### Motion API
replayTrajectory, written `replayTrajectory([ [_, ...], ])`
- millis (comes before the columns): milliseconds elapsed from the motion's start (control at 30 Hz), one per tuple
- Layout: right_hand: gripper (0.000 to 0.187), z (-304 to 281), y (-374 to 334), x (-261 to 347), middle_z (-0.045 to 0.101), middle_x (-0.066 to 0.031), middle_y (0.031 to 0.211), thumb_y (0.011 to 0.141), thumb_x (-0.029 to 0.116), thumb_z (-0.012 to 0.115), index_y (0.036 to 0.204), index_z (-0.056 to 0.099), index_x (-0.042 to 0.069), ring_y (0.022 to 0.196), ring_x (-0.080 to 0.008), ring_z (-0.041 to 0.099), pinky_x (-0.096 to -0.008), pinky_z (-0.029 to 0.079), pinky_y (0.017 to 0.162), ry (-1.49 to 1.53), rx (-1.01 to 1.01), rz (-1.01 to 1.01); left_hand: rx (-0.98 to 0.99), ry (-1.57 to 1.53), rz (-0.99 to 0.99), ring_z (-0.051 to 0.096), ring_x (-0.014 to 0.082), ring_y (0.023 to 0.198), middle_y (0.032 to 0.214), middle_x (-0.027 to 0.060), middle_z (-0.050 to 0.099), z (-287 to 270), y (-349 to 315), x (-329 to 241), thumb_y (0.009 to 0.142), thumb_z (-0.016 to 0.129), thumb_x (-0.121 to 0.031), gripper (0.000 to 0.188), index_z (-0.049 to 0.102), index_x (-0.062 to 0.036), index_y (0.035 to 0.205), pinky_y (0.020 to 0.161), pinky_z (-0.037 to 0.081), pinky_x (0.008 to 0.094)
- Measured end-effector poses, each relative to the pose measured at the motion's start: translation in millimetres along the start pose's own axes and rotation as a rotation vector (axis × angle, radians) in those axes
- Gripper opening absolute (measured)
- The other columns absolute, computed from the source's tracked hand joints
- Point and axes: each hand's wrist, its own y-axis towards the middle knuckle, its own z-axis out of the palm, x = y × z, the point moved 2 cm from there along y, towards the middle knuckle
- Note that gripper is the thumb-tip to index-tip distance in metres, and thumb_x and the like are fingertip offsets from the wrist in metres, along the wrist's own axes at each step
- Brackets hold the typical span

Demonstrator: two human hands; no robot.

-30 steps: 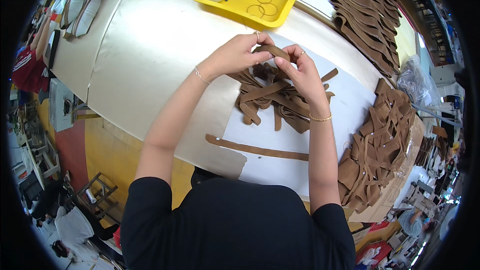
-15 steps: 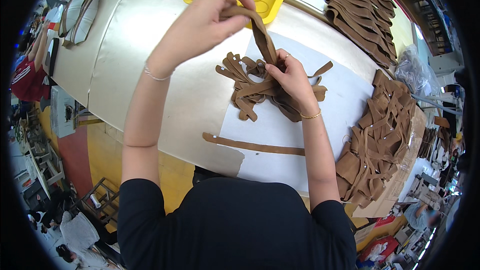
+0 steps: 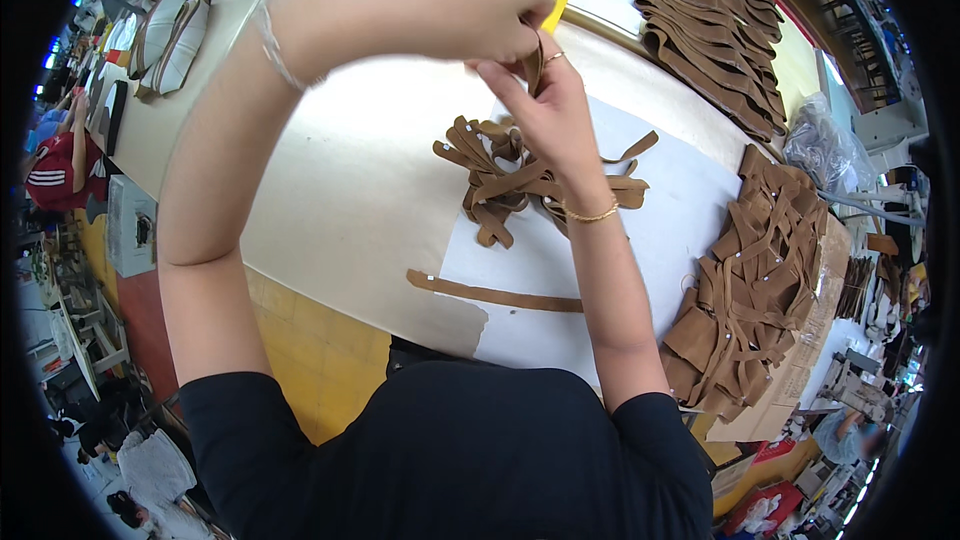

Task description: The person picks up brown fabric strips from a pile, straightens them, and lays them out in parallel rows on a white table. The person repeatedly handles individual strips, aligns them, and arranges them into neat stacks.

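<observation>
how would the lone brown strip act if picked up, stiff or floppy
The lone brown strip would probably droop and bend, since the piled strips beyond it curl and loop over one another. It looks thin and narrow, so it is likely light. Lying flat, it seems unlikely to roll.

A pale, glossy tabletop [image 3: 350, 195] fills the middle, bright light glaring off its surface. Beneath lies a yellow tiled floor [image 3: 305, 340], with a red band [image 3: 145, 325] at left. White-framed furniture [image 3: 108, 335] stands beyond that; a dark rack-like structure [image 3: 855, 50] rises upper right, partly cut off.
</observation>
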Motion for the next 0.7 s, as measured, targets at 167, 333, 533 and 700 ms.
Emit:
replayTrajectory([
  [167,0.013,-75,-29,10,0.062,-0.0040,0.082,0.095,0.010,0.058,0.104,0.059,0.000,0.060,-0.0088,0.060,-0.0207,0.050,0.055,0.060,0.134,0.329,0.285,-0.651,-0.264,0.068,0.0129,0.062,0.077,0.0105,0.069,18,0,48,0.096,0.059,-0.016,0.018,0.060,0.0009,0.101,0.054,0.054,0.0213],
  [333,0.018,-161,-69,3,0.061,-0.0005,0.083,0.096,0.016,0.061,0.104,0.063,0.000,0.062,-0.0054,0.058,-0.0181,0.046,0.057,-0.017,0.161,0.558,0.482,-1.230,-0.268,0.071,0.0170,0.064,0.084,0.0166,0.071,111,21,74,0.094,0.061,-0.017,0.020,0.058,0.0022,0.100,0.051,0.056,0.0212],
  [533,0.021,-223,-98,-31,0.066,-0.0020,0.081,0.096,0.016,0.061,0.112,0.063,0.002,0.065,-0.0061,0.061,-0.0190,0.047,0.057,-0.220,-0.035,0.829,0.531,-1.589,-0.452,0.073,0.0203,0.078,0.098,0.0210,0.069,217,65,94,0.095,0.055,-0.005,0.022,0.052,0.0057,0.114,0.063,0.062,0.0227],
  [700,0.027,-233,-104,-35,0.066,-0.0026,0.083,0.096,0.018,0.062,0.118,0.061,0.003,0.066,-0.0065,0.062,-0.0194,0.048,0.058,-0.261,-0.116,0.811,0.431,-1.577,-0.495,0.072,0.0198,0.086,0.098,0.0189,0.068,228,68,101,0.095,0.054,-0.004,0.027,0.053,0.0075,0.119,0.068,0.062,0.0214],
])
